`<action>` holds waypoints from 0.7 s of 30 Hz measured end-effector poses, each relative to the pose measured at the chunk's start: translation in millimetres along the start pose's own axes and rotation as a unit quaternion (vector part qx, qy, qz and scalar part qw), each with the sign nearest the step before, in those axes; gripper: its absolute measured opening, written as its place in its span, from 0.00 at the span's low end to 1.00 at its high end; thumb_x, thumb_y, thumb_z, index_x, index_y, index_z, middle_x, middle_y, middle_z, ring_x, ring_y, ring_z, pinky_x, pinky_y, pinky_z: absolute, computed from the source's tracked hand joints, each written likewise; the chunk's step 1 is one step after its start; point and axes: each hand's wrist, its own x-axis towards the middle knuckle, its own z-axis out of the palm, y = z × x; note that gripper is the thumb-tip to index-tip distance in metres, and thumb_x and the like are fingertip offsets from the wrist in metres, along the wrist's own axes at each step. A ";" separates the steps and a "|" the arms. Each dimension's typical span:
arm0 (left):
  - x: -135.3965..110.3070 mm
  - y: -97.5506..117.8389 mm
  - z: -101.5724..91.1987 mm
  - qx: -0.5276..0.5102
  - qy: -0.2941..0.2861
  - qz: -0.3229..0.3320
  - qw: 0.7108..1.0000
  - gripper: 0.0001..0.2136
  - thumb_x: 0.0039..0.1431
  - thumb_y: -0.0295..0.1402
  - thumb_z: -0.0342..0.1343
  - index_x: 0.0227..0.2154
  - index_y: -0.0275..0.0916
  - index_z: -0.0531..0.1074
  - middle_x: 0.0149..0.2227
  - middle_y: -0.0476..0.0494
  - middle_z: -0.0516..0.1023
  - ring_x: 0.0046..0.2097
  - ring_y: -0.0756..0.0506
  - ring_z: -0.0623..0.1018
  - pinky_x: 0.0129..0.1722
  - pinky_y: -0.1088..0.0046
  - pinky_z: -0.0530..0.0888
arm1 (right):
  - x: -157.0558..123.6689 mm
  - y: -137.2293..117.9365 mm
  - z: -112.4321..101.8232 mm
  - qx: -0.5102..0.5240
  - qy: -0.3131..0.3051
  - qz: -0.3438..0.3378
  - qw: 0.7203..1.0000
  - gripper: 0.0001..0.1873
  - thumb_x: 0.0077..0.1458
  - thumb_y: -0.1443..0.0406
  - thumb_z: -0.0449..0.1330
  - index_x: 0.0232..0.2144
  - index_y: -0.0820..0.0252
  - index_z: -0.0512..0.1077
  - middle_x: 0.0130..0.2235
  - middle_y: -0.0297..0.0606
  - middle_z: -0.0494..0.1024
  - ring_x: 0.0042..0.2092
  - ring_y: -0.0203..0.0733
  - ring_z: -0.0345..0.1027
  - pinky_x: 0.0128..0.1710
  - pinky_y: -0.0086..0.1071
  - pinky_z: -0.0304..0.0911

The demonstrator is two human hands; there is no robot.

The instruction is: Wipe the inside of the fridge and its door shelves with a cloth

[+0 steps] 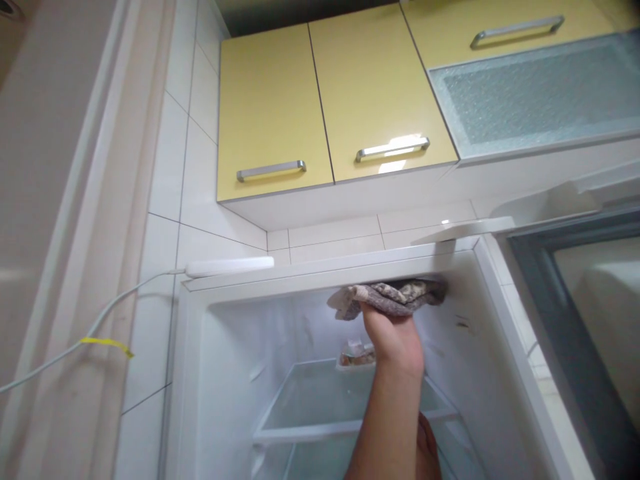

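Note:
My left hand (394, 337) is raised inside the open refrigerator, near its ceiling. It holds a bunched grey and whitish patterned cloth (387, 299) up against the ceiling, and the cloth hides most of the fingers. Lower down, partly behind my left forearm, is my right hand (427, 440). Only a dark strip of it shows, and its fingers cannot be made out. Below the raised hand, a glass shelf (310, 393) with a white front edge spans the compartment. A small clear package (356, 355) with brownish contents sits at the back of this shelf.
The white refrigerator frame (193, 373) surrounds the opening, and its door (565, 320) stands open at right. Yellow wall cabinets (270, 113) hang above. A white flat device (227, 267) with a cable (115, 307) lies on the refrigerator's top left. White tiled wall (155, 287) runs along the left.

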 end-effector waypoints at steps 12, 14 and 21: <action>81.7 134.6 -104.7 0.118 0.143 0.370 0.910 0.21 0.68 0.48 0.39 0.42 0.48 0.76 0.42 0.47 0.83 0.49 0.43 0.81 0.51 0.60 0.77 | 6.7 -17.7 -7.4 0.000 -0.050 0.046 0.998 0.29 0.47 0.72 0.56 0.52 0.53 0.72 0.51 0.37 0.81 0.54 0.47 0.70 0.63 0.45 0.55; 101.6 135.9 -126.2 0.095 0.142 0.312 0.934 0.24 0.68 0.48 0.35 0.41 0.48 0.77 0.41 0.46 0.84 0.48 0.41 0.82 0.48 0.58 0.78 | 5.4 -17.3 -6.7 0.005 -0.048 0.051 0.998 0.28 0.47 0.72 0.56 0.52 0.53 0.71 0.50 0.36 0.81 0.54 0.47 0.70 0.64 0.45 0.54; 169.3 119.2 -173.9 0.025 0.138 0.184 0.973 0.28 0.68 0.48 0.30 0.40 0.44 0.76 0.41 0.42 0.84 0.43 0.43 0.82 0.43 0.60 0.78 | 0.0 -13.0 4.3 0.000 -0.011 0.050 0.999 0.25 0.51 0.72 0.53 0.50 0.51 0.74 0.46 0.35 0.84 0.50 0.44 0.74 0.65 0.44 0.53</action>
